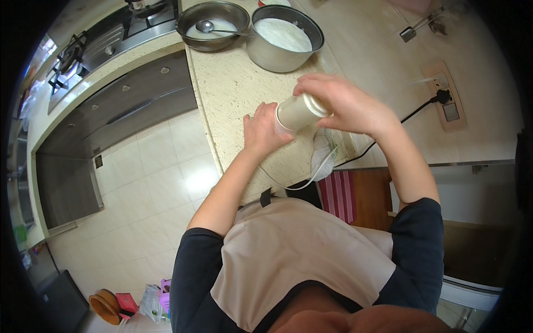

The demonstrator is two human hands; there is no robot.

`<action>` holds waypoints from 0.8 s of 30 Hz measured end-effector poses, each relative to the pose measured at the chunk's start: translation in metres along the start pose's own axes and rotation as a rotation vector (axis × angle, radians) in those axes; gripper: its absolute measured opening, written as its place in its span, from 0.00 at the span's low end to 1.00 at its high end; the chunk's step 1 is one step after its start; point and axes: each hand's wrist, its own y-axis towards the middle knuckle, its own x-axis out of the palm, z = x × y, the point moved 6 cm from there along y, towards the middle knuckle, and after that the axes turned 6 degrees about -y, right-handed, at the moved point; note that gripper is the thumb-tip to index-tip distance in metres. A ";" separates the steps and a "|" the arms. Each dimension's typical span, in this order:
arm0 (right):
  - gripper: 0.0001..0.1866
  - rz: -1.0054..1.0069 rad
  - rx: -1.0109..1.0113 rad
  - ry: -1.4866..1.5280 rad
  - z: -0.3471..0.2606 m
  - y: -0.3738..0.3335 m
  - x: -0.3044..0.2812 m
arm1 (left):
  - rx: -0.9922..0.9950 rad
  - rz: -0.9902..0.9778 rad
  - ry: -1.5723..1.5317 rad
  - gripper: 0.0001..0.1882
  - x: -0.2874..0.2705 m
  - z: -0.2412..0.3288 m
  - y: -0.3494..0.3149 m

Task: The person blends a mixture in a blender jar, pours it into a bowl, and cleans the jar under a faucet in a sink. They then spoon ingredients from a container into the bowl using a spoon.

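Kitchen, clock read from the cream cylinder (294, 114), tilted between my hands over the pale speckled surface (222, 83); can't tell if it touches down. Left grip (264, 130) wraps its left end, right grip (347, 105) clasps the other, fingers curled. Beige wall (377, 50) at 2 o'clock; surface edge at 9, glossy tile floor (158, 161) at 8. Room to move at 10. Round grey pot (272, 59), white contents, at 12; metal bowl (199, 43) with spoon (205, 26) at 11. Thin white cord (288, 188) loops at 6. Cylinder smooth, white-rimmed.
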 end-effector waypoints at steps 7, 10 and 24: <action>0.25 0.141 0.386 -0.085 0.005 0.002 0.005 | -0.017 0.037 0.014 0.37 -0.011 0.008 -0.005; 0.23 0.101 0.247 0.004 0.003 0.009 0.007 | -0.021 0.039 0.041 0.40 -0.002 -0.002 -0.005; 0.23 0.070 0.505 -0.009 0.021 0.017 0.023 | -0.010 -0.040 0.031 0.41 -0.009 0.005 -0.003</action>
